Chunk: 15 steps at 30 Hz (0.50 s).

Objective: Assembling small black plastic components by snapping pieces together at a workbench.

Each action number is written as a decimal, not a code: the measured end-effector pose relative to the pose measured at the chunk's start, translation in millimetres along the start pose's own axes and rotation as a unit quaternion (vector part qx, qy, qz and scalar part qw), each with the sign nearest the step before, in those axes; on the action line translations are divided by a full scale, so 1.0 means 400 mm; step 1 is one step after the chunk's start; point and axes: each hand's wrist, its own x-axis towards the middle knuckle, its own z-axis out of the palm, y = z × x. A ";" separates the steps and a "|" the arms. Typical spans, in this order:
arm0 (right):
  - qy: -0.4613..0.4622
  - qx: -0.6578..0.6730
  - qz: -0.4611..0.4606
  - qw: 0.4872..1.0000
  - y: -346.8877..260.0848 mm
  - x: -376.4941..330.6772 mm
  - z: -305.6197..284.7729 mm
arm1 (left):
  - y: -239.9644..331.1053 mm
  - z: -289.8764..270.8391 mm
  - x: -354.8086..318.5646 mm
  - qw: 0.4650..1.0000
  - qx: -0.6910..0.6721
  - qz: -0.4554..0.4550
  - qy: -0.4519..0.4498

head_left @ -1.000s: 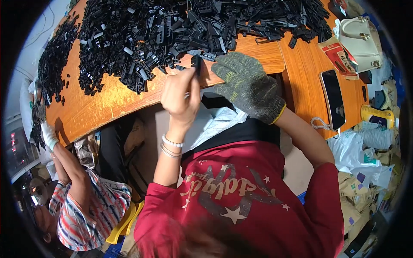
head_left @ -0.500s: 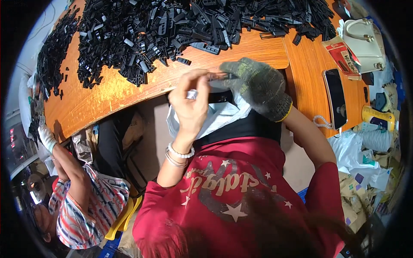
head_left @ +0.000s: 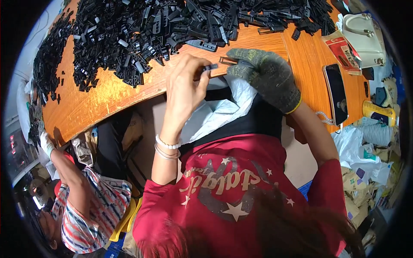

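Observation:
My bare left hand is held up over the table's near edge, thumb and fingers pinching a small black plastic piece. Just right of it, my right hand wears a dark grey knitted glove. Its thumb and fingers grip a black two-pronged plastic clip, whose prongs point toward the small piece. A narrow gap separates the two parts. Beyond both hands lies a big heap of black plastic parts. White cloth or plastic covers part of my lap.
On the right of the wooden table lie a phone, a red packet and a pale handbag. Plastic bags and a yellow container crowd the right side. A co-worker's white-gloved hand is at the left edge.
The small piece has come into view in my left hand, which has turned and moved slightly up. My right hand has shifted a little right, and the clip shows clearly now.

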 end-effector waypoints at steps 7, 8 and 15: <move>-0.023 -0.056 -0.086 0.994 0.042 0.006 0.004 | -0.008 0.000 0.015 0.996 -0.063 -0.013 -0.059; -0.025 -0.055 -0.086 0.994 0.035 0.016 -0.009 | -0.011 0.001 0.014 0.996 -0.064 -0.010 -0.058; -0.006 -0.241 -0.209 0.948 0.076 -0.013 0.017 | -0.003 -0.008 0.028 0.996 -0.040 0.010 -0.079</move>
